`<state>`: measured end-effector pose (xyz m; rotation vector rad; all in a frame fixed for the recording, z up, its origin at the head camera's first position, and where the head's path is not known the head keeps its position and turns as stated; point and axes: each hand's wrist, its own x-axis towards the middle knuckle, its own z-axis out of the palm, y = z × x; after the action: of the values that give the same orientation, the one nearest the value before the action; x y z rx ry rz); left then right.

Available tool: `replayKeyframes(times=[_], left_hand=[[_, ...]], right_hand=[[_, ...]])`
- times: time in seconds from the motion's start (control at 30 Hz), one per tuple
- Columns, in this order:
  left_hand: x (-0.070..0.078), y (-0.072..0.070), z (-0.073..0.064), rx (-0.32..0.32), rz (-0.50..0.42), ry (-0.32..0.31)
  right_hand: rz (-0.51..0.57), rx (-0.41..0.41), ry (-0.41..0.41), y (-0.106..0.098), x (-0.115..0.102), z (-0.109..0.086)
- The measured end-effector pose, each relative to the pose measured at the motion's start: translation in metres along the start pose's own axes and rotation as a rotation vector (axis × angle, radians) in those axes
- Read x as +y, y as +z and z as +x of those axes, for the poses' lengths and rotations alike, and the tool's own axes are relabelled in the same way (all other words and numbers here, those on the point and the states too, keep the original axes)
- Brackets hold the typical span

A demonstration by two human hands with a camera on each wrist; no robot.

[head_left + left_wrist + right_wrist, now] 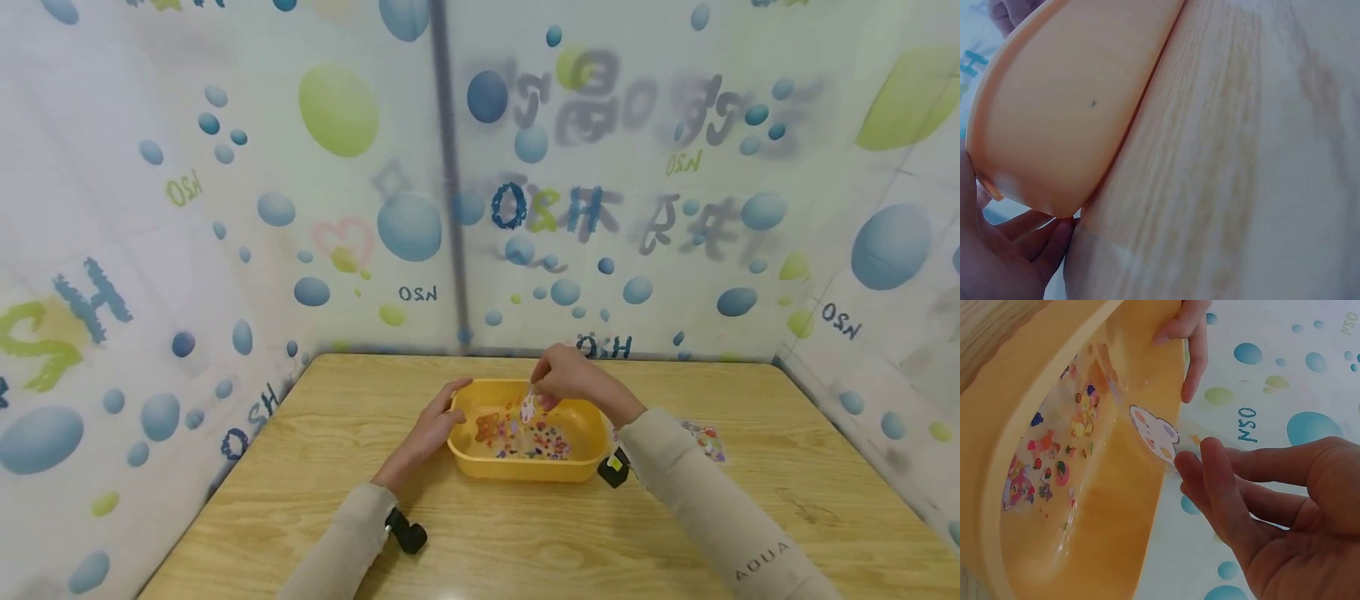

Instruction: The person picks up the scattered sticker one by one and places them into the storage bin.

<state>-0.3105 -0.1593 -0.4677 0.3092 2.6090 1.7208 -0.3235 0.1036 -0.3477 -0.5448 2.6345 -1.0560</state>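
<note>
A yellow plastic basin (525, 472) stands on the wooden table. My left hand (437, 419) grips its left end, with the thumb over the rim and the fingers outside; in the left wrist view the fingers (1054, 244) touch the outer wall. Above the basin, my right hand (564, 375) pinches a white cartoon sticker (1155, 432) on clear film between thumb and fingertips. Inside the basin lie many small colourful stickers (1044, 465), some on clear sheets. An orange bear-shaped piece (487, 427) lies at the basin's left side.
A colourful sticker sheet (707, 440) lies on the table (525, 542) to the right, partly behind the right sleeve. Black wrist cameras (408, 533) are strapped to both forearms. A bubble-printed curtain (375, 167) encloses the table's back and sides.
</note>
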Motion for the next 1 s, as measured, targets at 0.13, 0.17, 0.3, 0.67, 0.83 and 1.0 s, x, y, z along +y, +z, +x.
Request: replayKeyframes(times=[0.13,0.17,0.3,0.67,0.83,1.0], left_hand=[[-0.001,0.001,0.002,0.004,-0.002,-0.009],[-0.002,0.001,0.002,0.003,0.000,-0.009],[-0.002,0.001,0.002,0.002,-0.001,-0.005],[0.000,0.000,-0.001,0.010,0.010,-0.005],[0.001,0.000,0.000,0.007,0.011,-0.005],[0.002,0.000,-0.001,0.006,0.010,-0.008]], right_hand=[[-0.054,-0.005,-0.019,-0.003,0.001,-0.002],[-0.064,-0.004,-0.017,-0.004,0.002,-0.003],[-0.102,0.003,-0.002,-0.006,0.003,-0.004],[-0.111,-0.035,0.095,-0.007,0.006,-0.003],[-0.162,-0.047,0.127,-0.008,0.010,-0.003],[-0.202,-0.056,0.146,-0.008,0.014,0.001]])
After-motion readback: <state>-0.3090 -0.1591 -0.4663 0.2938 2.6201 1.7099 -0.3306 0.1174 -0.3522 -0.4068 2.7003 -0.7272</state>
